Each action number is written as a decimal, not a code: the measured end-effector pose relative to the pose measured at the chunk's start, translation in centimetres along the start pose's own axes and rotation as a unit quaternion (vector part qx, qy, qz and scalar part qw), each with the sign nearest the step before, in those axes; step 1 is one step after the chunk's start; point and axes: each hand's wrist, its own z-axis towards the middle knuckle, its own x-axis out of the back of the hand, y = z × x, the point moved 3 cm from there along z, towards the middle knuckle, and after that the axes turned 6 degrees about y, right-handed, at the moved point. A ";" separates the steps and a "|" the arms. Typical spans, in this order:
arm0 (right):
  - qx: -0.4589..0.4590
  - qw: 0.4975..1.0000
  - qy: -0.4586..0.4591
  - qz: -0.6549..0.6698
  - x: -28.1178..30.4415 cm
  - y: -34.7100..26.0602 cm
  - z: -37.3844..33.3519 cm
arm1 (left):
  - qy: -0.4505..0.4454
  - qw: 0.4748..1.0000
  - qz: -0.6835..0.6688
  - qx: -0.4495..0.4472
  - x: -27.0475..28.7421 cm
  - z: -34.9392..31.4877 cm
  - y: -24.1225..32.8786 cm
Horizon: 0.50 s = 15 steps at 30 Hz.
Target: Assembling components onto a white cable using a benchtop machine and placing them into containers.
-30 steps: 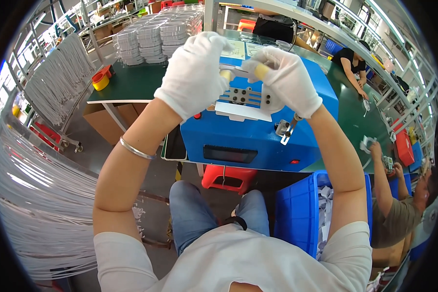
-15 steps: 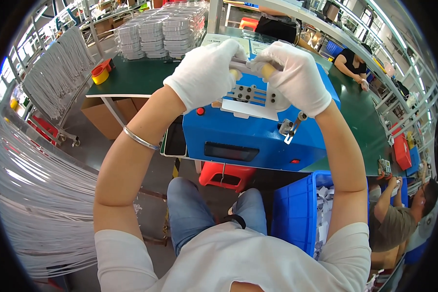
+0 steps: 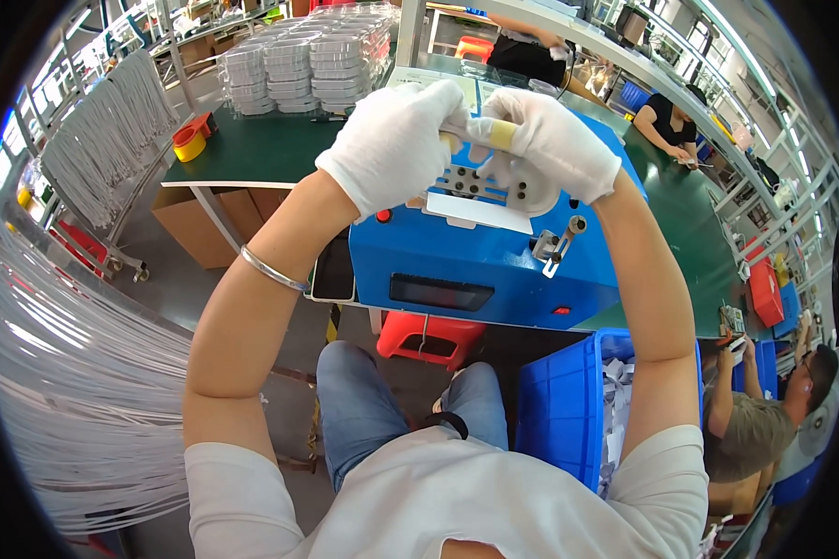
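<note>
My left hand (image 3: 391, 140), in a white glove, is closed in a pinch above the top of a blue machine (image 3: 419, 256). Close beside it, my right hand (image 3: 559, 144), also gloved, has its thumb and forefinger pressed together while the lower fingers curl loosely. Pale yellow bands wrap the thumb ends. A small whitish piece seems to span the gap between both hands, too hidden to name. Just below them are a metal plate with holes (image 3: 471, 183) and a white sloping tray (image 3: 478, 212) on the machine. A metal bracket with a knob (image 3: 559, 244) sticks out at its right.
Stacked clear plastic trays (image 3: 298, 65) and a yellow-and-red tape dispenser (image 3: 191, 140) occupy the green table (image 3: 252, 149). A blue bin (image 3: 559, 410) of white scraps stands right of my legs, near a red stool (image 3: 429, 337). White cables (image 3: 84, 391) hang at left. Other people work at right and beyond.
My right hand has shifted slightly left and turned, showing more of the yellow thumb band and its lower fingers. My left hand stays nearly in place.
</note>
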 end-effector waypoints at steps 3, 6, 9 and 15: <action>0.043 0.996 0.018 -0.071 -0.2 0.1 -0.2 | -0.010 1.000 -0.008 0.014 0.2 -0.2 0.3; -0.016 1.000 -0.004 -0.009 0.6 0.6 -0.9 | 0.249 0.968 0.014 -0.036 1.7 -2.5 0.5; 0.053 0.976 -0.023 0.209 1.7 2.3 -2.2 | 0.261 0.939 -0.176 0.136 -0.9 -6.7 -1.5; 0.052 0.996 -0.029 0.060 1.0 1.3 -2.6 | 0.212 0.935 -0.256 0.126 -1.6 -7.2 0.4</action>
